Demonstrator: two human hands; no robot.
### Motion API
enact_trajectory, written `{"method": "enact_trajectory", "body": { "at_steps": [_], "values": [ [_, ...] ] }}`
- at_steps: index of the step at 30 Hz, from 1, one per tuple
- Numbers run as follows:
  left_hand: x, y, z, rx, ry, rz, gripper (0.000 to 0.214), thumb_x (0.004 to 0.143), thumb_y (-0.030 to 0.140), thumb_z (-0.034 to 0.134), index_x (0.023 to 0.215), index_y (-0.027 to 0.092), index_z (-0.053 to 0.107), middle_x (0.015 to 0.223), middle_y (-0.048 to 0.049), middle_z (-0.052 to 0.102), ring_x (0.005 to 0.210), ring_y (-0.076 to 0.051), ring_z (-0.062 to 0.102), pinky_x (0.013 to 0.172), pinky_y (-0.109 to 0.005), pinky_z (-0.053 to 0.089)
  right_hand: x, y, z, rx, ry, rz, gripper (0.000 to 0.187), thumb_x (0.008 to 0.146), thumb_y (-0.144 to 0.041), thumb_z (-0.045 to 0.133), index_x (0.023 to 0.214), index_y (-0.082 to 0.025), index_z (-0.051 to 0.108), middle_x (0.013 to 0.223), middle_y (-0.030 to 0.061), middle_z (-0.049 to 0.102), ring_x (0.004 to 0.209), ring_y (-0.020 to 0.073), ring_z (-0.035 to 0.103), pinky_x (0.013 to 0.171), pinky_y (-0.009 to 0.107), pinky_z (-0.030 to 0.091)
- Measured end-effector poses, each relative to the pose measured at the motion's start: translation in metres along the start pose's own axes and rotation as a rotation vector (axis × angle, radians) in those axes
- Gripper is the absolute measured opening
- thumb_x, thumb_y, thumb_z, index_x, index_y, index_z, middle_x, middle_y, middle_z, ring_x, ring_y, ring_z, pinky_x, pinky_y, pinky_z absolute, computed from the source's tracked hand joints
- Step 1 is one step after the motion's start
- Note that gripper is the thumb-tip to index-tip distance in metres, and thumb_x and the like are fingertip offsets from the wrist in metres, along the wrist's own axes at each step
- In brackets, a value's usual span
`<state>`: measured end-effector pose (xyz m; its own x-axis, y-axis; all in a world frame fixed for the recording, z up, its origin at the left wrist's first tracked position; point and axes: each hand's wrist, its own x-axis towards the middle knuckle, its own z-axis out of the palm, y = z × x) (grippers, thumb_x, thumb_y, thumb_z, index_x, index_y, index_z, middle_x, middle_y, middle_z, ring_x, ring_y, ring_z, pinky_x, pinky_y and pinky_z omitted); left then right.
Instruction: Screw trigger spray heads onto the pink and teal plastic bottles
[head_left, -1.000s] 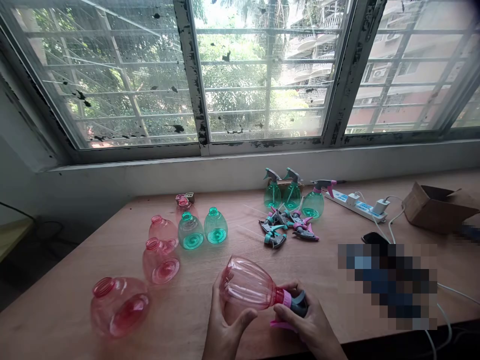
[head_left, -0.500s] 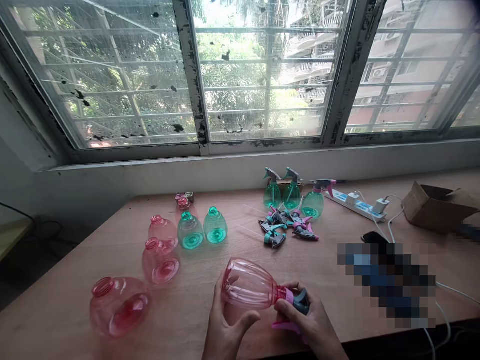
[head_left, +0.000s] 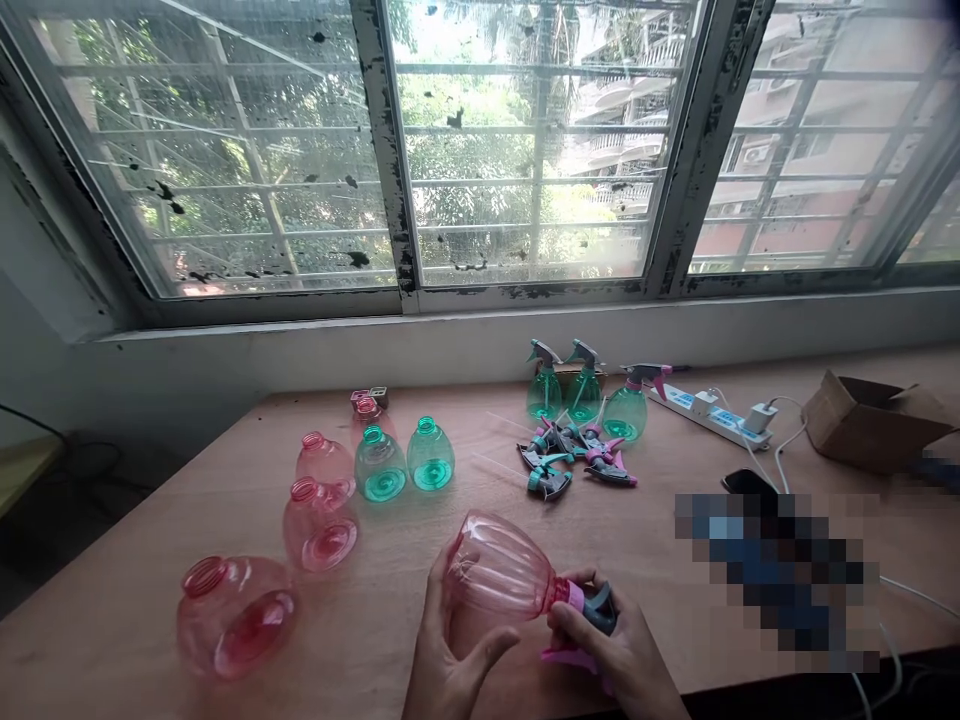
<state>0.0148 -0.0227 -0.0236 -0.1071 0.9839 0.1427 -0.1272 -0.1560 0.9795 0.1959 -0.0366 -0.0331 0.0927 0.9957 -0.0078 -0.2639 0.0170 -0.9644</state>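
Presently, the right hand (head_left: pixel 619 635) is closed on a spray head (head_left: pixel 600 612) at the neck of a red bottle (head_left: pixel 506 570), which is held nearly on its side over the near part of the table (head_left: pixel 622 545). The bottle's base is cupped by the left hand (head_left: pixel 454 640), thumb spread; whether it is gripped or merely steadied cannot be told. The head is judged seated, but full tightening is not shown. Farther out, three green sprayers (head_left: pixel 624 414) are found complete. Six bottles are left without heads: four red ones (head_left: pixel 225 620) and two green ones (head_left: pixel 431 460). Loose heads (head_left: pixel 551 484) are piled in front of the sprayers; owing to overlap, no firm count is recorded. One power strip (head_left: pixel 726 422) and one carton (head_left: pixel 859 430) are noted at the right.
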Motion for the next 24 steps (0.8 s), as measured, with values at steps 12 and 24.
{"method": "enact_trajectory", "body": {
  "at_steps": [12,24],
  "values": [
    [0.008,-0.006,-0.011,-0.031,-0.084,-0.038,0.078,0.067,0.031,0.086,0.136,0.029,0.049,0.145,-0.0079,0.056,0.139,-0.03,0.047,0.118,-0.043,0.034,0.0,0.001,-0.003,0.036,-0.042,0.025,0.04,0.074,-0.046,0.082,0.093,-0.018,0.062,0.066,-0.0006,0.068,0.06,0.0181,0.066,0.061,0.033,0.06],
    [0.004,-0.003,-0.002,-0.075,0.017,-0.094,0.078,0.068,0.038,0.084,0.135,0.025,0.047,0.136,-0.012,0.062,0.132,-0.033,0.054,0.114,-0.046,0.039,-0.001,-0.003,0.0,-0.008,-0.036,0.028,0.041,0.071,-0.048,0.084,0.092,-0.017,0.066,0.066,0.0006,0.069,0.06,0.0184,0.066,0.057,0.029,0.058]
  ]
}}
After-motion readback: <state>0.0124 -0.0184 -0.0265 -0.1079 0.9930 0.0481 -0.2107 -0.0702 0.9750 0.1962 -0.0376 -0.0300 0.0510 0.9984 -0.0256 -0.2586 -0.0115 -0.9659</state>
